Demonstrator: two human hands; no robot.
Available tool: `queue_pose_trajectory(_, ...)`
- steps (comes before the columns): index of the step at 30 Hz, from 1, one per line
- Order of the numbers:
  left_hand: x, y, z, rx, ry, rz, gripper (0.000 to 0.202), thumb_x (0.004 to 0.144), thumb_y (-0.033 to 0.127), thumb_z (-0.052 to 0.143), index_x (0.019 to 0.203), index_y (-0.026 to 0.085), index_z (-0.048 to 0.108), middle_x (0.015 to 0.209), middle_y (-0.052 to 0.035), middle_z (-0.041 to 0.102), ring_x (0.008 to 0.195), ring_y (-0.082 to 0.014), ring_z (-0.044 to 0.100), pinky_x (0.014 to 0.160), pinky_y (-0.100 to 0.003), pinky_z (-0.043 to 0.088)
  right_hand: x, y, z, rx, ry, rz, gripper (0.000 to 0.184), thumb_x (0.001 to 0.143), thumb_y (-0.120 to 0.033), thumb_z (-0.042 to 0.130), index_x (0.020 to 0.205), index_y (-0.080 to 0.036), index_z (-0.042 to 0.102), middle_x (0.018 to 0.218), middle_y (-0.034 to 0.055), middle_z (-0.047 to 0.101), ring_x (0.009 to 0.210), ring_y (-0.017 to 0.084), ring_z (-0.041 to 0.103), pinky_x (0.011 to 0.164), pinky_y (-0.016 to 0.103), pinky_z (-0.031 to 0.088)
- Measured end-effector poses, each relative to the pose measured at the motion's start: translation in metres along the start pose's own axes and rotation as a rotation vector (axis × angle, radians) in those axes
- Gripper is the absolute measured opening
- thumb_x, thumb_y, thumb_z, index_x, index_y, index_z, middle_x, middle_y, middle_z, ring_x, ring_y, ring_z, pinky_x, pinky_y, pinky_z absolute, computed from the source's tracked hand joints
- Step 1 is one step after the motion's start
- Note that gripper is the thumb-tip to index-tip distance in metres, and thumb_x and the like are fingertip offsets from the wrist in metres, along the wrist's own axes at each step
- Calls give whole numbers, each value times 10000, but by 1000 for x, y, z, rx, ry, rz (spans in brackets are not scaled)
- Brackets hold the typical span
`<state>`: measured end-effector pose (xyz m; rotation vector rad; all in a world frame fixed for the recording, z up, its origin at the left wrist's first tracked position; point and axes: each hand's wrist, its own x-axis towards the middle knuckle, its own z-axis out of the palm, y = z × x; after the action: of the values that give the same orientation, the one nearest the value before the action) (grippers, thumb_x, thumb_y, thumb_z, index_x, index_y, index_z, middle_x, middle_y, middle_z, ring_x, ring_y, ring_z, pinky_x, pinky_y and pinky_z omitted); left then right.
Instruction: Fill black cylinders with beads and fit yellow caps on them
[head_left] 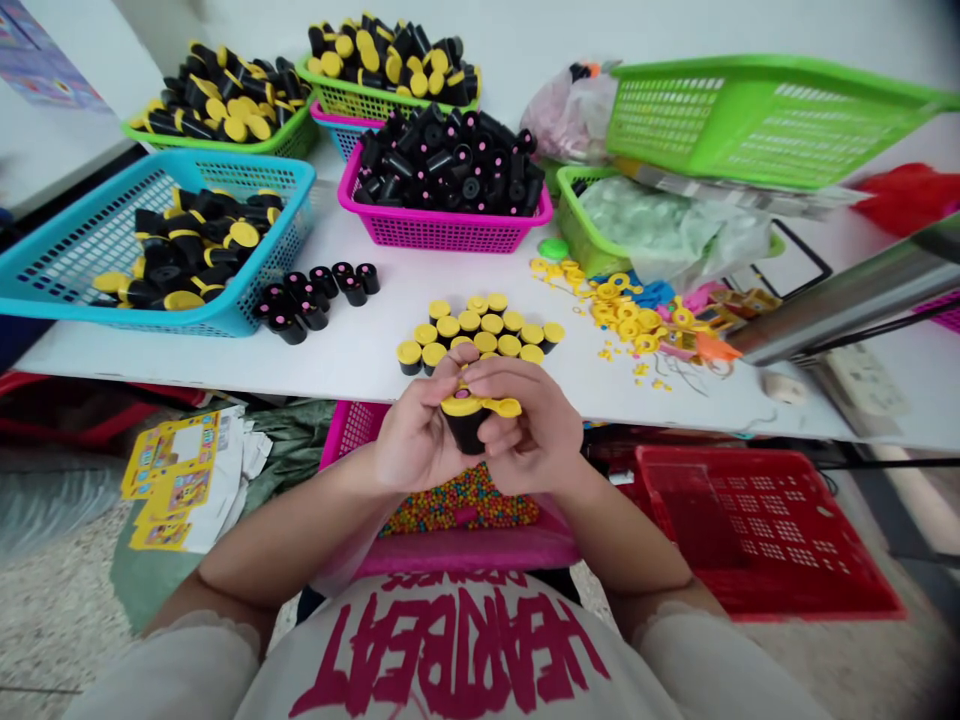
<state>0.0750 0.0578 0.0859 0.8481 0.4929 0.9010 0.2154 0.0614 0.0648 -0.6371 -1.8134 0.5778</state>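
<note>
Between my two hands is a small black canister (466,432) with a yellow flip cap (501,407) sticking out to the right and a pink spot showing at its top. My left hand (420,432) grips its left side. From the right, my right hand (536,425) curls round it, fingers over the top and beside the cap. Just beyond my hands, several yellow-capped black canisters (491,324) stand grouped on the table. Below, a pink basket (450,552) on my lap holds small multicoloured balls (431,508).
Black pieces with pink dots (315,285) stand left, beside a blue basket (277,180) of capped canisters. A magenta basket (450,232) holds black pieces. Loose yellow parts (626,310) lie right, near a metal pole (847,290). A red crate (810,590) sits lower right.
</note>
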Motion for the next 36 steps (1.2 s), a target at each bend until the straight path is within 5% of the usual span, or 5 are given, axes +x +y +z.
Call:
queue_pose_trajectory(5, -5, -6, -11, 53, -122, 69, 415, 921, 598, 356, 1224, 319, 313, 702, 26, 429, 570, -155, 455, 536, -296, 412, 11, -1, -22, 291, -115, 153, 408, 714, -314, 826, 1100, -323, 695, 1129, 40, 690, 1096, 260, 649, 950, 464, 555)
queue_pose_trajectory(10, -13, -2, -24, 502, -350, 264, 362, 984, 581, 348, 1246, 367, 218, 1002, -20, 531, 857, -156, 591, 837, -384, 515, 15, 2, -33, 548, -136, 277, 91, 774, -340, 798, 858, -312, 777, 983, 24, 710, 990, 216, 694, 897, 412, 581)
queue_pose_trajectory(15, -20, 20, -26, 1164, -332, 556, 277, 1036, 386, 275, 1279, 272, 209, 1187, -103, 486, 1214, -210, 496, 1047, -413, 434, 15, -7, -19, 681, -251, 554, 495, 789, -391, 776, 1257, -331, 626, 1170, 27, 676, 1050, 190, 667, 835, 323, 591)
queue_pose_trajectory(21, -34, 30, -34, 1421, -286, 694, 365, 960, 247, 465, 1278, 231, 288, 1145, -83, 564, 1186, -237, 517, 1057, -464, 363, 12, -20, -2, 766, -300, 585, 422, 847, -383, 718, 1226, -221, 628, 1140, 48, 694, 1074, 170, 650, 901, 302, 562)
queue_pose_trajectory(36, -49, 13, -56, 1268, -454, 428, 348, 1016, 317, 320, 1343, 260, 215, 1202, -109, 576, 1182, -228, 580, 960, -406, 517, -24, -2, 9, 980, -385, 847, 570, 702, -432, 841, 1202, -223, 666, 1171, 41, 681, 1001, 147, 636, 899, 294, 527)
